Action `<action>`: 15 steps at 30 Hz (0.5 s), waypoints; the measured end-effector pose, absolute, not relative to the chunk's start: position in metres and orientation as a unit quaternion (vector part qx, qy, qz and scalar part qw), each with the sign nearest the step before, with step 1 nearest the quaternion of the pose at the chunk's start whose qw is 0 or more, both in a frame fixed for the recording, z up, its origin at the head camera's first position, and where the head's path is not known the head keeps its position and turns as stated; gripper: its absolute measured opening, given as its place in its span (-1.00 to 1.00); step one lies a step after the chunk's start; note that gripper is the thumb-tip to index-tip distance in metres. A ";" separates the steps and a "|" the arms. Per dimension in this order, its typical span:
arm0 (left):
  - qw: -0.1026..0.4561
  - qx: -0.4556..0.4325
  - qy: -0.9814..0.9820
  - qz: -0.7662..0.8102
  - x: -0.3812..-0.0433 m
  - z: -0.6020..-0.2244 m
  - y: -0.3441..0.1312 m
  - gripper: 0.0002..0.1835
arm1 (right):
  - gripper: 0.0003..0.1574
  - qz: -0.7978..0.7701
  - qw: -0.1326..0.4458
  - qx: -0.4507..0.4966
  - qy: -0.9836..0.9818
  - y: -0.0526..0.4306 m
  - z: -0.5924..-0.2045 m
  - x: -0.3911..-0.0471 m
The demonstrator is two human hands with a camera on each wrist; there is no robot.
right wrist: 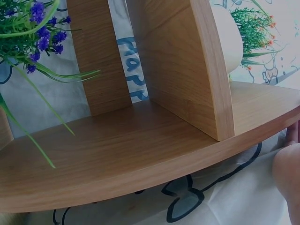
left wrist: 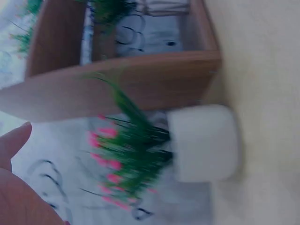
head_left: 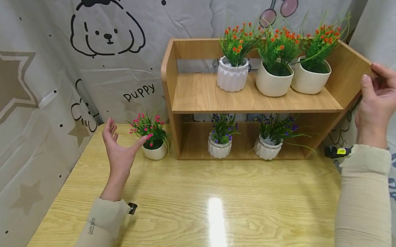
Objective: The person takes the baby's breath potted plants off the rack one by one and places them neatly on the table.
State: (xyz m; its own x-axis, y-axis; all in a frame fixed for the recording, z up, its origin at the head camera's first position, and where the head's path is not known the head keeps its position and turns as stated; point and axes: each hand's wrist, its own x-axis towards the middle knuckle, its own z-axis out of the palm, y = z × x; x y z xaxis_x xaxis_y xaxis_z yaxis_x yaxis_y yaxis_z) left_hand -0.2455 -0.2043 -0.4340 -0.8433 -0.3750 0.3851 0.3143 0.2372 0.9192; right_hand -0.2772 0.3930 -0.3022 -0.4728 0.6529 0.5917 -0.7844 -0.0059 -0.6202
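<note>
My left hand [head_left: 121, 153] is held with thumb and fingers spread wide, just left of a potted plant with pink flowers [head_left: 156, 151]. Its thumb overlaps the blossoms in the head view; in the left wrist view, thumb and flowers are apart. That plant's white pot [left wrist: 206, 143] stands on the table beside the left side panel of a two-tier wooden shelf [head_left: 199, 96]. With curled fingers, my right hand [head_left: 380, 101] grips the front edge of the shelf's right side panel [right wrist: 154, 180], high up near its top.
On the upper tier stand three white pots with orange flowers [head_left: 274, 81]. Two ribbed white pots with purple flowers [head_left: 220, 148] are on the lower tier, one with long leaves hanging over the front. Printed curtains [head_left: 184, 21] surround the wood-grain table [head_left: 176, 213].
</note>
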 end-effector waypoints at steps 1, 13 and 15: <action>0.291 0.003 -0.736 -0.612 -0.243 -0.428 -0.201 0.21 | -0.70 0.704 0.509 0.067 -0.491 0.393 -0.302 -0.278; 0.350 -0.220 -0.706 -0.575 -0.237 -0.373 -0.101 0.07 | -0.72 0.707 0.508 0.073 -0.486 0.394 -0.302 -0.277; 0.343 -0.245 -0.706 -0.568 -0.243 -0.364 -0.083 0.06 | -0.72 0.705 0.509 0.074 -0.488 0.394 -0.302 -0.276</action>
State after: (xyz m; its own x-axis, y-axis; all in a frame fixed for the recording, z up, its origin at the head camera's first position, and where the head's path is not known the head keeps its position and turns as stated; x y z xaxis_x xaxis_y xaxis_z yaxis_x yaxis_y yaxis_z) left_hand -0.2426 -0.0826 -0.3645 -0.6436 -0.0433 0.7641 0.7370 0.2340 0.6340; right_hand -0.2764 0.3938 -0.3021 -0.4703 0.6452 0.6021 -0.7903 -0.0044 -0.6127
